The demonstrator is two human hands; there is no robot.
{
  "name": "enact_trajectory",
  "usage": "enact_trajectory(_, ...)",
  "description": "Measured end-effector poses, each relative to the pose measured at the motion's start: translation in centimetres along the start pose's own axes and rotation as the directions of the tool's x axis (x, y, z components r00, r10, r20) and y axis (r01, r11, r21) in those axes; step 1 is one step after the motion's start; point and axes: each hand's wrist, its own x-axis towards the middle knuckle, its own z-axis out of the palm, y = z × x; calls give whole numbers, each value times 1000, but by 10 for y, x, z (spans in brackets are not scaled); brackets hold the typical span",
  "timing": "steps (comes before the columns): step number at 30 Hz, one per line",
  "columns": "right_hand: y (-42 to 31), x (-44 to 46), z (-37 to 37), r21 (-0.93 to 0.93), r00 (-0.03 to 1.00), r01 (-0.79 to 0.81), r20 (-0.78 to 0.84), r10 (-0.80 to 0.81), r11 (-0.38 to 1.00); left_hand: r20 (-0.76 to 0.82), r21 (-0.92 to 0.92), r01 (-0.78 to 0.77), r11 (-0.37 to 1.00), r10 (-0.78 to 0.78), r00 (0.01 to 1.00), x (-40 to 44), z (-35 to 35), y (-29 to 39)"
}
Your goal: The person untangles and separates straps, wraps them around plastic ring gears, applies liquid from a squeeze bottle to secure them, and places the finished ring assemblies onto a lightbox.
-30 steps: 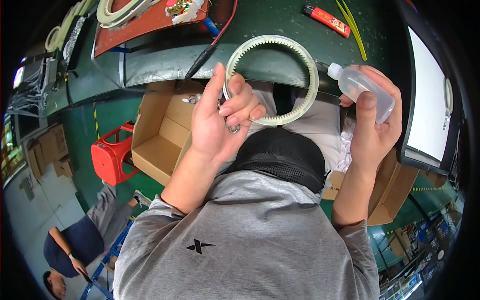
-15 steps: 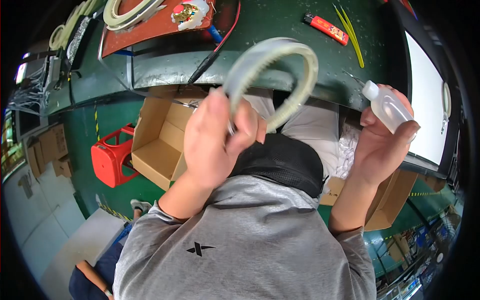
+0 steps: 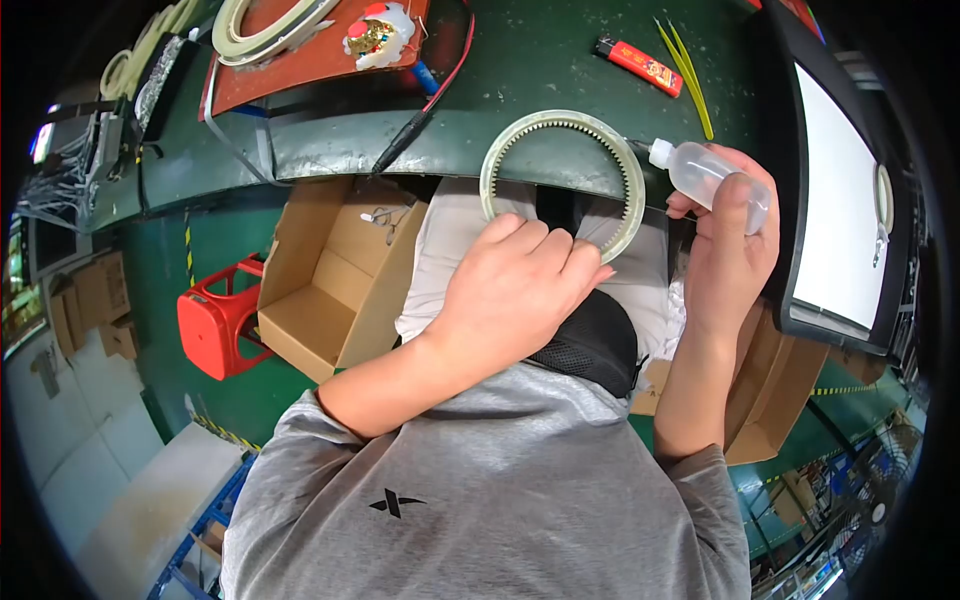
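My left hand (image 3: 522, 278) is closed on the lower edge of a pale plastic ring gear (image 3: 562, 117) with small teeth around its inside. The gear faces me over my lap, at the bench's front edge. My right hand (image 3: 735, 235) is wrapped around a translucent squeeze bottle (image 3: 698, 174), partly filled with clear liquid. The bottle lies tilted, its white cap (image 3: 661, 153) pointing left. A thin dark nozzle extends from the cap to the gear's upper right rim; whether it touches, I cannot tell.
On the green bench (image 3: 540, 75) lie a red lighter (image 3: 645, 68) and yellow tweezers (image 3: 687, 80). More rings (image 3: 262, 45) rest on a brown board (image 3: 325, 75). Cardboard boxes (image 3: 325, 290) stand below, beside a red stool (image 3: 215, 325). A white sheet (image 3: 835, 210) is at right.
The ring gear has turned to face me and moved slightly lower. My right hand has brought the bottle leftward, its nozzle to the rim. A person at lower left has left view.
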Motion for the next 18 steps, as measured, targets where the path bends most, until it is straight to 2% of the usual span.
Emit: enact_trajectory(18,5,3,2,-69,999,45,24,-44,997,9,19,4,1000,-4,1000,-2,5,0)
